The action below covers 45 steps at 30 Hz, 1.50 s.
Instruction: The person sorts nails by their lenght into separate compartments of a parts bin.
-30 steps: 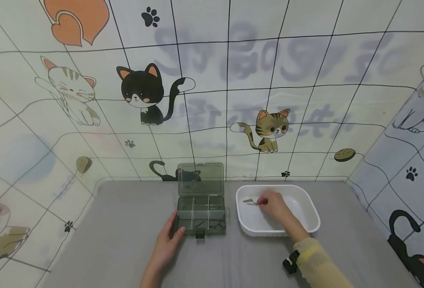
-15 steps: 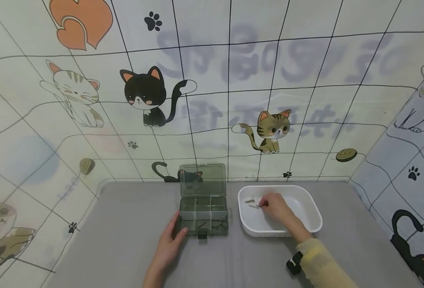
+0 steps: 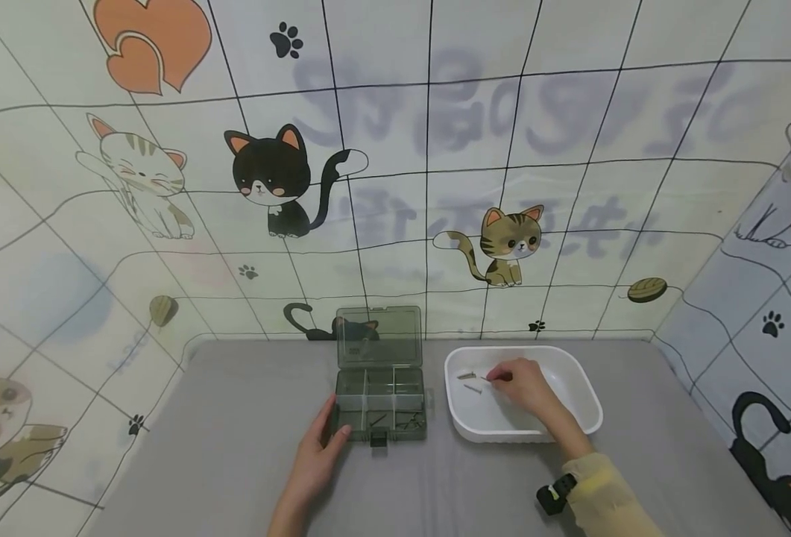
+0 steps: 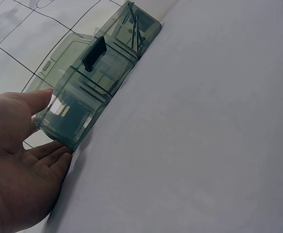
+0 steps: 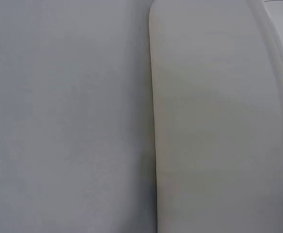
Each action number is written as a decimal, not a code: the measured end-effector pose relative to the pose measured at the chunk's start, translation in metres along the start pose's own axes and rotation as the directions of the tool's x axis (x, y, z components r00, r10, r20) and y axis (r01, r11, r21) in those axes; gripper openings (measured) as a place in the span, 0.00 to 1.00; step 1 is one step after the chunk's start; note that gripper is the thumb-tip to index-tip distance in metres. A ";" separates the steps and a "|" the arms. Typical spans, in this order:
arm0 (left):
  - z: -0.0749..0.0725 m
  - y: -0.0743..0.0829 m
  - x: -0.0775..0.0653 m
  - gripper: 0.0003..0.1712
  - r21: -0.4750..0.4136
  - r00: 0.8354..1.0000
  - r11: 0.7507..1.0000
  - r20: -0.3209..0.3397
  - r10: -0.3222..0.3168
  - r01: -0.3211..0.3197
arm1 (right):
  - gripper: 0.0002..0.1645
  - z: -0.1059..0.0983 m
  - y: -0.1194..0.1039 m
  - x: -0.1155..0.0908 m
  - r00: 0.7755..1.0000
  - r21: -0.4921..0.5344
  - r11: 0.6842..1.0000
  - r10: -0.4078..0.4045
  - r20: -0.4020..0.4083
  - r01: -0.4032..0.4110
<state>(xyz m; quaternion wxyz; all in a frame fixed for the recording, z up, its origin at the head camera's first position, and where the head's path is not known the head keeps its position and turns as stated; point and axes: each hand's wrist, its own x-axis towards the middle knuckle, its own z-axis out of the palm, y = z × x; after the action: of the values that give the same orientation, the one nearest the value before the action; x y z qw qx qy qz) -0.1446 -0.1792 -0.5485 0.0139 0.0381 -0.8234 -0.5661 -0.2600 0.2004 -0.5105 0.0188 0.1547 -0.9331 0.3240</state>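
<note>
A smoky green plastic compartment box [image 3: 380, 403] stands on the grey table with its lid [image 3: 378, 339] raised. My left hand [image 3: 314, 451] grips its left front corner, thumb at the front and fingers along the side; the left wrist view shows this hand [image 4: 25, 155] close up. Thin dark pieces [image 3: 408, 421] lie in the front right compartments. Inside the white tray [image 3: 522, 434], my right hand [image 3: 522, 382] pinches a small screw [image 3: 485, 379] at its fingertips. Other brass-coloured screws [image 3: 473, 388] lie on the tray floor to the left of those fingers.
The box stands left of the tray, with a narrow strip of grey table [image 3: 435, 470] between them. A cat-patterned cloth wall [image 3: 395, 186] rises behind and at both sides. In the right wrist view, the tray's outer wall [image 5: 219, 121] fills the right half.
My right hand has drawn slightly right and back from the loose screws, now with a screw pinched at its fingertips. The left hand stays at the box. The head view has shifted slightly.
</note>
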 end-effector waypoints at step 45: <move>-0.001 0.000 -0.001 0.35 -0.025 1.000 1.000 0.001 0.018 -0.018 | 0.06 -0.005 -0.042 -0.012 0.996 0.159 0.987 0.003 -0.093 0.012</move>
<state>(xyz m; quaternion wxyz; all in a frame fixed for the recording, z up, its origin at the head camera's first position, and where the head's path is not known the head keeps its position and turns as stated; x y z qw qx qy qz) -0.1431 -0.1797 -0.5481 0.0190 0.0300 -0.8165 -0.5762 -0.2366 0.1752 -0.4828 0.0506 0.1426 -0.9020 0.4044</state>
